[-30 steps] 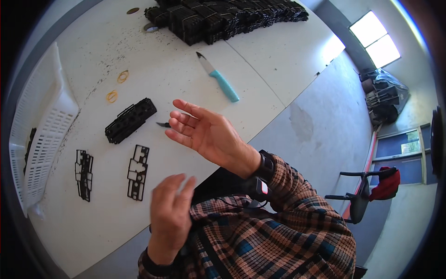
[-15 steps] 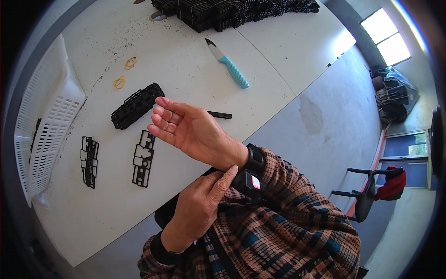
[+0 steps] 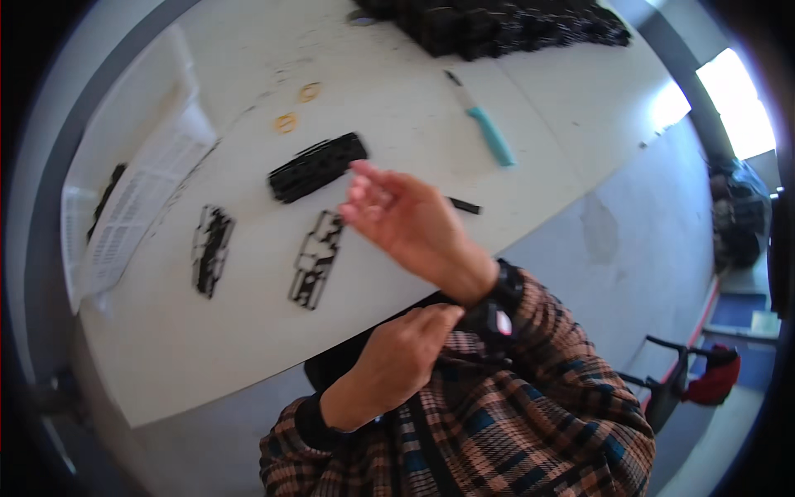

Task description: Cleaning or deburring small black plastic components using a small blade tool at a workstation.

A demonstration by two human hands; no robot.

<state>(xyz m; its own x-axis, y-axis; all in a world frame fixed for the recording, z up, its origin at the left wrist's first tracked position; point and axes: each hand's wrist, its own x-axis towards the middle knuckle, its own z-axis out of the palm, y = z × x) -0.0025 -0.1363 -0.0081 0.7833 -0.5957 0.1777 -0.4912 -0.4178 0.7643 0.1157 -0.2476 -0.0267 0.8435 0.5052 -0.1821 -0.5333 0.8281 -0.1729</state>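
Observation:
My right hand [image 3: 422, 232] is raised over the table's front edge, palm up. Its fingers are loosely curved, somewhat blurred, and hold nothing. A black band with a small device [image 3: 497, 319] sits around the right wrist. My left hand [image 3: 393, 364] is closed, its fingertips pressed together at the inner side of that wrist, beside the band; whatever may be between them is hidden. Just beyond the right fingertips lies a thick stack of black plastic frames [image 3: 319, 167]. A single flat black frame [image 3: 317, 261] and a few overlapping black frames [image 3: 213, 251] lie nearer, to the left.
A white perforated basket [image 3: 153, 190] stands tilted at the left with a dark piece inside. Two yellow rubber bands [image 3: 286, 123], a knife with a turquoise handle [image 3: 490, 137] and a black strip [image 3: 465, 205] lie on the white table [image 3: 207, 356]. Black stacks [image 3: 497, 29] fill the far edge.
The view has shifted, so the table's contents appear farther right and slightly higher. The left index finger, stretched along the right wrist before, is now bent in with the other fingers.

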